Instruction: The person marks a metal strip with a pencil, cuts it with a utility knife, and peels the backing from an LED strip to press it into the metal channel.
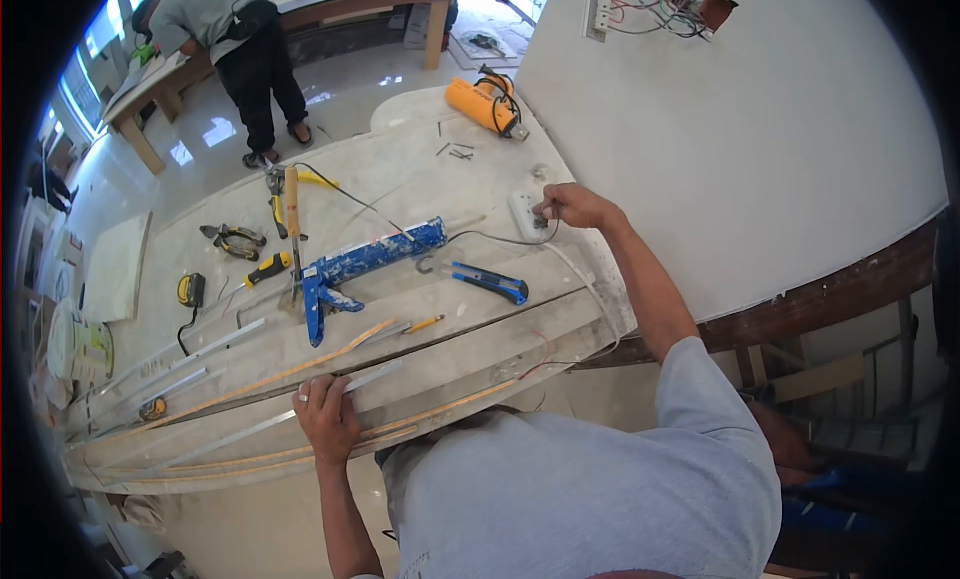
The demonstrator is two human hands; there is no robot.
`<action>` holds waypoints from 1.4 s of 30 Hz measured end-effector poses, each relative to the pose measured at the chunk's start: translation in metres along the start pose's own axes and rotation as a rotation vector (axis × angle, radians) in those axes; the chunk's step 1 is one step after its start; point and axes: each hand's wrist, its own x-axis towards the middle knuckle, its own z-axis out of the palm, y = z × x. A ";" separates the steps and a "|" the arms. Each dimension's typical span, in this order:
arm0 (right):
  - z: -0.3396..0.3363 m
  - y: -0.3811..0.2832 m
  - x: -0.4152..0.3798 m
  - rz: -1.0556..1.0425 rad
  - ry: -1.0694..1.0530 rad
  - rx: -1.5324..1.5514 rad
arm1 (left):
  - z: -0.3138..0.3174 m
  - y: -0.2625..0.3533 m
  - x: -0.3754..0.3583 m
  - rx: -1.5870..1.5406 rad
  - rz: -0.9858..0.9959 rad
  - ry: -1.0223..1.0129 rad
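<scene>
My right hand (563, 207) is at a white power strip (527, 215) near the table's right edge, its fingers closed around a dark plug that a black cable runs from. My left hand (327, 409) rests at the table's front edge, fingers bent over a thin pale metal strip (240, 436). Between the hands lie a blue caulking gun (375, 258), a blue and black utility knife (490, 282) and a yellow pencil (425, 325). Long thin orange-edged strips (440, 414) lie along the front.
Pliers (233, 241), a yellow screwdriver (268, 269) and a tape measure (190, 290) lie on the table's left. An orange heat gun (482, 106) and several screws lie at the back. A wall with open wiring (680, 9) stands right. Another person (235, 39) bends over a far table.
</scene>
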 end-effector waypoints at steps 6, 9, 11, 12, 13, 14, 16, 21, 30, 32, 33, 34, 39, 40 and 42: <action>-0.001 0.016 0.005 -0.082 -0.062 -0.018 | 0.000 -0.001 0.000 0.011 0.010 -0.002; 0.003 0.021 0.007 0.066 0.001 0.227 | 0.001 -0.001 0.000 0.009 0.001 -0.010; 0.004 0.020 0.006 0.145 0.117 0.592 | 0.000 -0.001 0.000 0.005 0.004 -0.012; 0.004 0.020 0.007 0.144 0.115 0.595 | -0.001 -0.001 0.000 0.003 0.005 -0.017; 0.006 0.017 0.008 0.203 0.218 0.519 | -0.001 -0.002 -0.001 0.010 -0.002 -0.022; 0.012 0.018 0.012 0.261 0.313 0.442 | 0.000 -0.003 -0.001 0.008 0.008 -0.025; 0.020 0.027 0.011 0.139 0.376 0.152 | -0.001 -0.007 -0.003 -0.001 0.011 -0.044; 0.036 0.020 -0.023 0.187 0.579 -0.180 | -0.013 -0.005 0.007 -0.049 -0.025 -0.103; 0.160 -0.167 -0.104 -0.279 0.482 -0.009 | -0.014 -0.023 0.012 -0.142 0.084 -0.153; 0.189 -0.186 -0.104 -0.387 0.361 0.028 | -0.014 -0.024 0.009 -0.140 0.060 -0.165; 0.200 -0.196 -0.103 -0.384 0.361 0.026 | -0.015 -0.024 0.009 -0.143 0.060 -0.165; 0.210 -0.204 -0.102 -0.383 0.291 0.015 | -0.016 -0.024 0.009 -0.142 0.055 -0.188; 0.243 -0.210 -0.091 -0.335 0.166 -0.005 | -0.018 -0.023 0.011 -0.134 0.053 -0.201; 0.249 -0.212 -0.090 -0.311 0.182 -0.009 | -0.017 -0.025 0.010 -0.139 0.059 -0.205; 0.257 -0.218 -0.090 -0.287 0.203 -0.017 | -0.014 -0.027 0.009 -0.146 0.068 -0.206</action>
